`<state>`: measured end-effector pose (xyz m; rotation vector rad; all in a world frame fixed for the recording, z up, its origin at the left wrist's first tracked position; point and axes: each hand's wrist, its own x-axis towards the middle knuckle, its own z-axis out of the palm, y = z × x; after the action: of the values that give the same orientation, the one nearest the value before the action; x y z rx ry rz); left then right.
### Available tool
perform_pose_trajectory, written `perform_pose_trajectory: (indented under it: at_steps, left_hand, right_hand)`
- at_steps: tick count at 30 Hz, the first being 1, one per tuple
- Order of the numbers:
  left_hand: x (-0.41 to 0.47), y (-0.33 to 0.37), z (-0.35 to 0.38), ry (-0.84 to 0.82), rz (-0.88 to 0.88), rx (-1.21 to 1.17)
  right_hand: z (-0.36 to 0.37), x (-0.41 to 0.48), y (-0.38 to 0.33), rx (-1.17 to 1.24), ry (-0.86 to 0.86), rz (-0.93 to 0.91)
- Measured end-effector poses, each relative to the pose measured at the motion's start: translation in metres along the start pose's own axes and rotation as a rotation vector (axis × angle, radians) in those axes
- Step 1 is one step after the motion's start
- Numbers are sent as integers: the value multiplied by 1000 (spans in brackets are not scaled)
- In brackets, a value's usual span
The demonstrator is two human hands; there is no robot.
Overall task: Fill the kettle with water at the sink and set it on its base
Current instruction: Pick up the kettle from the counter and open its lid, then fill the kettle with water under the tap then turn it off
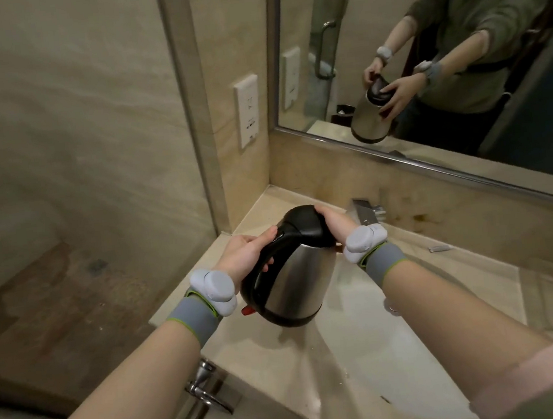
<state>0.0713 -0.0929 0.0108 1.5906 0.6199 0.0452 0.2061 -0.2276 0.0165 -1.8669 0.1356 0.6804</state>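
The kettle, steel with a black lid and handle, is held tilted in the air above the sink, its top leaning away toward the far wall. The left hand is wrapped tight round the handle; the right hand is closed over the lid. Both wrists wear grey bands with white pods. The tap stands just beyond the right hand, under the mirror. A socket plate is on the wall at far left.
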Motion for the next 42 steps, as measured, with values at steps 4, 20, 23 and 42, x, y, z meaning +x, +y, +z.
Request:
perform_pose_trajectory:
  at_steps: [4,20,23,42]
  left_hand:
    - [-4,-2,30,3,-26,35]
    - [-16,-29,120,210,-165,18]
    - [-13,-40,130,212,-184,-30]
    - [79,-80,159,72,-334,-182]
  right_hand:
    - [-29,-6,8,-25,70,-89]
    - [-82,-25,40,-147,137,-373]
    - [-94,-19,46,-142,91,-268]
    - [-134,101,67,-206,384,-50]
